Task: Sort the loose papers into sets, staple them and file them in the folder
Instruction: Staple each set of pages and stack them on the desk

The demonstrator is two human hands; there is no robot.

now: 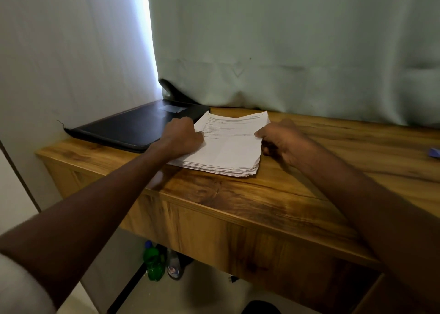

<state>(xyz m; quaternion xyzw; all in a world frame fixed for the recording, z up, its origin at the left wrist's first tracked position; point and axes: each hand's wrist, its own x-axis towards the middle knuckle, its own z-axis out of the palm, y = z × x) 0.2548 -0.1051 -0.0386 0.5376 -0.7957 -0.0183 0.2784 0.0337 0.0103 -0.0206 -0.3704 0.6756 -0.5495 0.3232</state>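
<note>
White papers (228, 144) lying stacked beside my black folder (133, 125).
I'm pinching their edges, left hand (182, 135) and right hand (283, 139) fingers curling.

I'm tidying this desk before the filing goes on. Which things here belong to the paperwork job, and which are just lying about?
Belongs to the job:
stack of papers, gripped by the left hand and right hand
black folder
black stapler, partly under the curtain

Just lying about:
green bottle under the desk
purple object at the right edge, too cropped to identify
</note>
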